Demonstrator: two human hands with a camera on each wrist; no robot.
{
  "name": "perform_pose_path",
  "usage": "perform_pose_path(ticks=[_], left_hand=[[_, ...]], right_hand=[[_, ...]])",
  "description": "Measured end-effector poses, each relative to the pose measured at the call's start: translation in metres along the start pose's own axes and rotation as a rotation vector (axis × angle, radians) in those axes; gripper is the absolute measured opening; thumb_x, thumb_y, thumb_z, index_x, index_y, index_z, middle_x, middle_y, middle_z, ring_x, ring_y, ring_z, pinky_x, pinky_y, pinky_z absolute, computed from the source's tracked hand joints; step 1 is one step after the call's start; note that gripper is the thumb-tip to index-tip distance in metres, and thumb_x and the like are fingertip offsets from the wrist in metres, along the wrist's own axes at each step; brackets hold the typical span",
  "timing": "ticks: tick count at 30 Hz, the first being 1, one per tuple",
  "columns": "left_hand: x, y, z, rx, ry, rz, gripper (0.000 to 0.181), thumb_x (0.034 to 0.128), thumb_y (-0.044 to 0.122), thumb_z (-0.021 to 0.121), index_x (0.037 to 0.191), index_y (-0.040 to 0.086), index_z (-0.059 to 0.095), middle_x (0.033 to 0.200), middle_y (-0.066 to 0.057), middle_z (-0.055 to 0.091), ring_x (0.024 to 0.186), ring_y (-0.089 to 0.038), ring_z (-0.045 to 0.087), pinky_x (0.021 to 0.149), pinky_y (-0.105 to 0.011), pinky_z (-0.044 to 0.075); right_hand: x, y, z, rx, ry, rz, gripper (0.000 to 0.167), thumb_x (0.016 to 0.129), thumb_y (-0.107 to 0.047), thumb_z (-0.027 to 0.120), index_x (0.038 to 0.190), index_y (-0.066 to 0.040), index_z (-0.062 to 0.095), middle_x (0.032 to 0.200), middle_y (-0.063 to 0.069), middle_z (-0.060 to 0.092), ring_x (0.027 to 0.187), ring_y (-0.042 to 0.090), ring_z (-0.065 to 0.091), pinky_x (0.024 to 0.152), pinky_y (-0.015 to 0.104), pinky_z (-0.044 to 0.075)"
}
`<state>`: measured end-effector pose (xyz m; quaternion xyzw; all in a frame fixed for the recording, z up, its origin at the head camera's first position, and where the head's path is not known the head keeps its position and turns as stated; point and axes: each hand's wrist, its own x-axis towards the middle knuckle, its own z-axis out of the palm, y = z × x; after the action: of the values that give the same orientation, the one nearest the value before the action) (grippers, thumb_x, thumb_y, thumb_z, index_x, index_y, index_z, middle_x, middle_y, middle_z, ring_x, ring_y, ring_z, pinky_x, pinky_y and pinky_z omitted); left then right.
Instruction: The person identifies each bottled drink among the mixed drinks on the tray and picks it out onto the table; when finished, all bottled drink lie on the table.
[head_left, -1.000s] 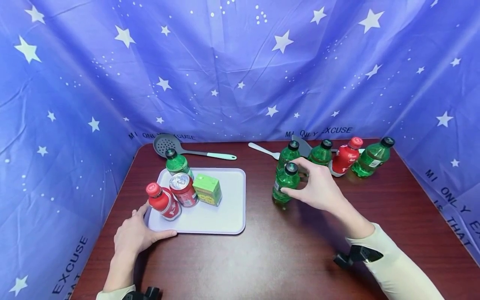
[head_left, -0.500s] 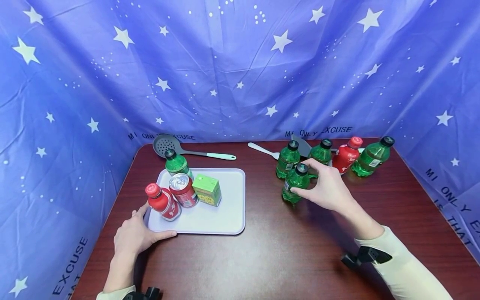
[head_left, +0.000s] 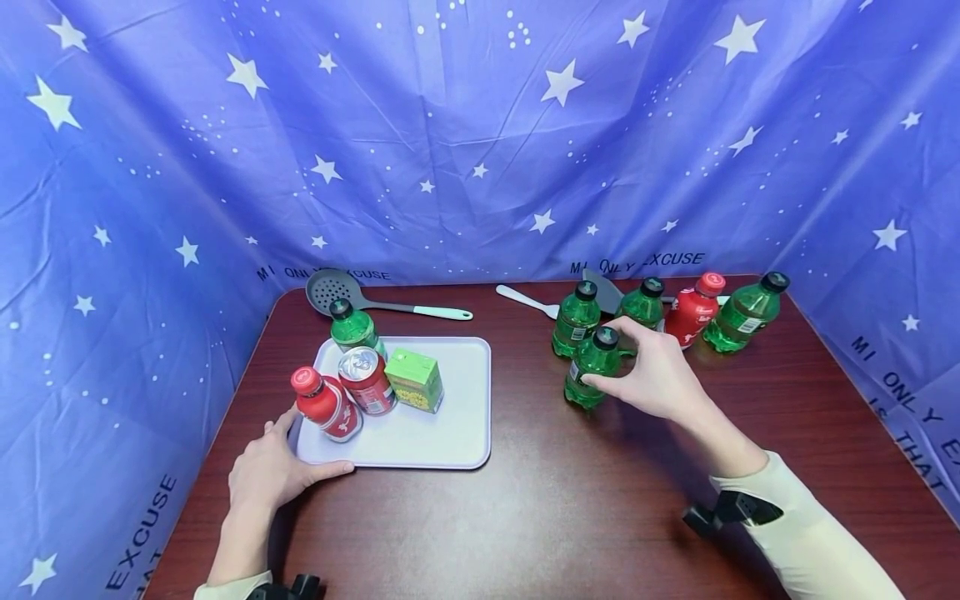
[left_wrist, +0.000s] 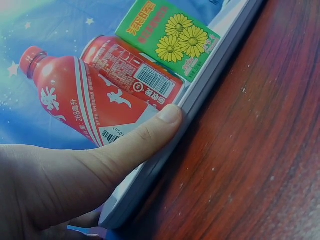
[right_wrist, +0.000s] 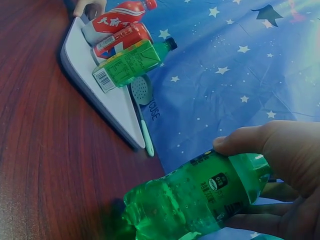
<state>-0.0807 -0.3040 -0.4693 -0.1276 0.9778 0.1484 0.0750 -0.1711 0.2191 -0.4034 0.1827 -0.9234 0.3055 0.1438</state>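
A white tray [head_left: 457, 425] holds a red bottle [head_left: 330, 407], a red can [head_left: 367, 383], a green box [head_left: 415, 381] and a green bottle [head_left: 354, 327]. My left hand [head_left: 266, 467] grips the tray's near left corner, its thumb along the near rim [left_wrist: 172, 125]. To the tray's right, my right hand [head_left: 652, 371] holds an upright green bottle [head_left: 591, 371] between thumb and fingers; in the right wrist view the fingers behind this bottle [right_wrist: 190, 195] are partly hidden. Another green bottle [head_left: 576, 323] stands just behind it.
Along the back right stand a green bottle [head_left: 642, 307], a red bottle [head_left: 692, 312] and a larger green bottle [head_left: 745, 317]. Behind lie a white-handled utensil [head_left: 528, 300], a grey spatula [head_left: 602, 292] and a slotted spoon [head_left: 390, 306]. A starry blue cloth [head_left: 450, 125] surrounds the table.
My right hand has moved a little to the right with the green bottle, uncovering more of the green bottle behind it. The left hand and the tray have stayed in place.
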Motion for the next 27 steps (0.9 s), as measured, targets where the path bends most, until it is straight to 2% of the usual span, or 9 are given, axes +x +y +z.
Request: perform_pose_path(ticks=[7, 21, 27], left_hand=[[-0.0002, 0.0009, 0.0005, 0.001, 0.000, 0.002, 0.151, 0.0517, 0.093, 0.082, 0.163, 0.002, 0.034, 0.153, -0.049, 0.037, 0.125, -0.068, 0.056, 0.084, -0.070, 0.056], [0.0012, -0.0002, 0.0002, -0.004, -0.007, -0.010, 0.152, 0.0508, 0.094, 0.082, 0.163, 0.003, 0.033, 0.154, -0.049, 0.036, 0.126, -0.068, 0.055, 0.085, -0.070, 0.055], [0.0006, -0.0005, 0.0000, -0.003, -0.002, -0.001, 0.152, 0.0500, 0.095, 0.081, 0.163, 0.004, 0.034, 0.154, -0.049, 0.037, 0.125, -0.067, 0.056, 0.085, -0.070, 0.055]], right_hand=[[-0.0008, 0.0007, 0.0018, -0.002, -0.013, 0.013, 0.060, 0.068, -0.027, 0.102, 0.117, -0.013, 0.069, 0.102, 0.009, 0.082, 0.095, 0.030, 0.080, 0.082, 0.053, 0.062], [0.0007, 0.0037, 0.0057, 0.001, 0.000, 0.003, 0.059, 0.069, -0.028, 0.102, 0.116, -0.014, 0.069, 0.101, 0.006, 0.081, 0.092, 0.026, 0.080, 0.078, 0.051, 0.062], [-0.0005, 0.0023, 0.0071, 0.022, -0.005, 0.004, 0.059, 0.069, -0.028, 0.102, 0.116, -0.015, 0.070, 0.101, 0.004, 0.081, 0.089, 0.024, 0.081, 0.072, 0.038, 0.062]])
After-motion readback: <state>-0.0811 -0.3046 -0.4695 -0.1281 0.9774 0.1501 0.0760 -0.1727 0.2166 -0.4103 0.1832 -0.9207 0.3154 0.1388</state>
